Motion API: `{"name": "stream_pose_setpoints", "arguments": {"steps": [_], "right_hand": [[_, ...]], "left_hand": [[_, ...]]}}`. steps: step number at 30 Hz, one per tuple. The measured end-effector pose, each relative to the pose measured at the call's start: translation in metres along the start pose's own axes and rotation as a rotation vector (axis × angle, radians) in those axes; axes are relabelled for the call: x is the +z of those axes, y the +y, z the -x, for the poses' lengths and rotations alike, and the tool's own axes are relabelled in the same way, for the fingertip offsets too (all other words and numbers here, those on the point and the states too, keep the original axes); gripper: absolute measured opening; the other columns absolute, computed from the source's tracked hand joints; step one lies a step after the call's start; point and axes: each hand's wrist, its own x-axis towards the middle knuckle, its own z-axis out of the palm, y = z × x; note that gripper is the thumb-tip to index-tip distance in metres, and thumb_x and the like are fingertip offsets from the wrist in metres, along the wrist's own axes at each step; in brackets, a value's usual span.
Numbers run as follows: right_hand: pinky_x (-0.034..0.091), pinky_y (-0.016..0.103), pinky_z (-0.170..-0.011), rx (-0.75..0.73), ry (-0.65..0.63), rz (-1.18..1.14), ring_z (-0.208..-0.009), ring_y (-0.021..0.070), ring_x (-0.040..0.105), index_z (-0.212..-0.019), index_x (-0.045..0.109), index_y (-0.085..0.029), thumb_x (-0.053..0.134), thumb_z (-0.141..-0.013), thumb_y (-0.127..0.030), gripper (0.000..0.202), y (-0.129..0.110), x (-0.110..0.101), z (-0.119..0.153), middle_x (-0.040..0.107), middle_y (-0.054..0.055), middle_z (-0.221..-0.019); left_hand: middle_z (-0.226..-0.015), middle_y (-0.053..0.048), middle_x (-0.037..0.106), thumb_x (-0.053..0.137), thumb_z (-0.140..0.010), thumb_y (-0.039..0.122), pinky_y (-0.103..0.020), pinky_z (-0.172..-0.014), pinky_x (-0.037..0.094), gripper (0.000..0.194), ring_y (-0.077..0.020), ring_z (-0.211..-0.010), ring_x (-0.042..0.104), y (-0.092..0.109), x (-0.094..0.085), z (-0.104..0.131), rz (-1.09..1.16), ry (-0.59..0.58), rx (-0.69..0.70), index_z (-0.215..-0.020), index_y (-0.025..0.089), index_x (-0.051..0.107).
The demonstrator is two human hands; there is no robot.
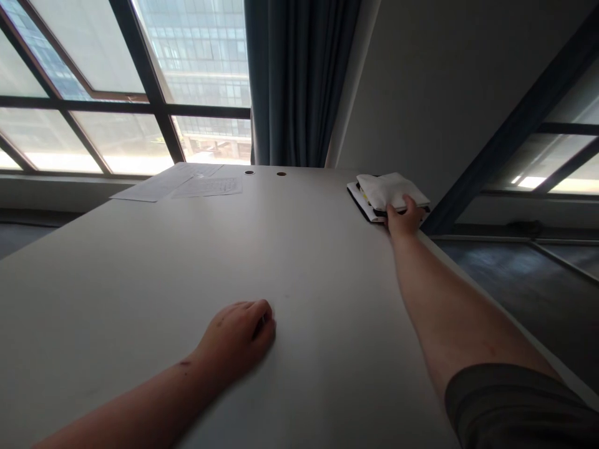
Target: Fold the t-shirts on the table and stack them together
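At the far right of the table, my right hand (406, 219) grips the near edge of a white, soft, folded item (390, 189), thumb and fingers apart around it. It looks like a cloth or pouch, but its exact kind is unclear. Beneath it lies a flat white item with a black edge (360, 202), and a bit of yellow shows between the two. My left hand (243, 330) rests on the white table (318, 262) near the middle, fingers curled in towards the thumb. Nothing is visible in it, though the palm is hidden.
Several printed paper sheets (168, 183) lie at the table's far left. Two round holes, one of them a brown-looking hole (281, 174), sit near the far edge. Behind stand windows and a dark blue curtain (299, 81). The table's right edge runs beside my right arm.
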Motion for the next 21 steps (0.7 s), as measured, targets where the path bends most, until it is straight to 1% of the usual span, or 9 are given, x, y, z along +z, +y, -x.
{"name": "stream_pose_setpoints", "arguments": {"steps": [2,4,6,10,13,15,17,19,21], "right_hand": [[0.046,0.042,-0.104,0.013,-0.003,-0.009,-0.123,0.0318,0.054,-0.123,0.070,-0.009,0.063,-0.091,-0.024,0.036,-0.002,-0.002,0.003,0.061,0.023,-0.124],[0.044,0.043,-0.110,-0.007,-0.069,-0.014,-0.126,0.0318,0.055,-0.112,0.072,-0.012,0.058,-0.090,-0.020,0.027,-0.006,-0.003,0.008,0.063,0.021,-0.122],[0.044,0.044,-0.111,0.001,-0.159,-0.004,-0.125,0.0316,0.058,-0.117,0.070,-0.012,0.055,-0.090,-0.019,0.032,-0.009,-0.003,0.015,0.064,0.021,-0.126],[0.044,0.042,-0.112,0.037,-0.275,-0.007,-0.128,0.0307,0.059,-0.141,0.056,-0.010,0.057,-0.089,-0.023,0.054,-0.015,-0.005,0.037,0.061,0.024,-0.140],[0.042,0.042,-0.115,-0.013,-0.346,0.009,-0.133,0.0322,0.056,-0.147,0.053,-0.009,0.060,-0.086,-0.023,0.063,-0.021,-0.013,0.058,0.060,0.024,-0.143],[0.042,0.041,-0.115,-0.091,-0.428,0.052,-0.134,0.0329,0.056,-0.144,0.058,-0.009,0.061,-0.085,-0.022,0.061,-0.026,-0.020,0.072,0.060,0.024,-0.143],[0.042,0.039,-0.115,-0.188,-0.545,0.110,-0.133,0.0316,0.058,-0.140,0.065,-0.010,0.056,-0.090,-0.023,0.053,-0.033,-0.029,0.088,0.061,0.022,-0.143],[0.041,0.038,-0.116,-0.263,-0.640,0.161,-0.133,0.0299,0.058,-0.139,0.068,-0.013,0.051,-0.096,-0.026,0.048,-0.044,-0.040,0.103,0.062,0.020,-0.146],[0.039,0.040,-0.118,-0.313,-0.694,0.217,-0.137,0.0297,0.056,-0.145,0.066,-0.015,0.046,-0.102,-0.032,0.050,-0.058,-0.051,0.119,0.060,0.019,-0.150]], "left_hand": [[-0.091,-0.002,0.074,0.050,-0.098,0.029,-0.033,-0.080,0.044,0.012,-0.0226,-0.090,0.069,0.000,0.000,0.000,-0.010,0.000,-0.007,-0.091,0.026,0.059],[-0.091,-0.002,0.074,0.050,-0.098,0.029,-0.032,-0.080,0.044,0.012,-0.0223,-0.089,0.069,0.000,0.000,0.000,-0.014,-0.002,-0.008,-0.091,0.026,0.060],[-0.091,-0.002,0.075,0.051,-0.098,0.028,-0.032,-0.081,0.045,0.012,-0.0222,-0.090,0.070,0.000,0.000,0.000,-0.013,0.001,0.001,-0.092,0.026,0.061],[-0.093,-0.003,0.076,0.051,-0.098,0.030,-0.032,-0.080,0.046,0.015,-0.0226,-0.090,0.070,-0.006,0.002,0.000,-0.006,0.028,0.051,-0.095,0.026,0.064],[-0.092,-0.003,0.076,0.050,-0.099,0.031,-0.032,-0.080,0.048,0.018,-0.0224,-0.088,0.070,-0.015,0.002,0.000,0.003,0.044,0.108,-0.098,0.026,0.067],[-0.092,-0.003,0.076,0.049,-0.099,0.031,-0.032,-0.079,0.048,0.020,-0.0220,-0.087,0.070,-0.022,0.000,-0.001,0.000,0.058,0.140,-0.099,0.026,0.068],[-0.091,-0.002,0.077,0.050,-0.099,0.031,-0.031,-0.078,0.048,0.021,-0.0216,-0.085,0.070,-0.031,-0.003,-0.005,-0.015,0.070,0.150,-0.099,0.027,0.070],[-0.092,-0.002,0.077,0.049,-0.099,0.032,-0.031,-0.076,0.048,0.022,-0.0216,-0.084,0.070,-0.043,-0.008,-0.010,-0.045,0.088,0.123,-0.100,0.027,0.070],[-0.094,-0.002,0.078,0.049,-0.099,0.034,-0.031,-0.076,0.049,0.023,-0.0217,-0.085,0.071,-0.056,-0.012,-0.014,-0.091,0.118,0.065,-0.103,0.028,0.070]]}}
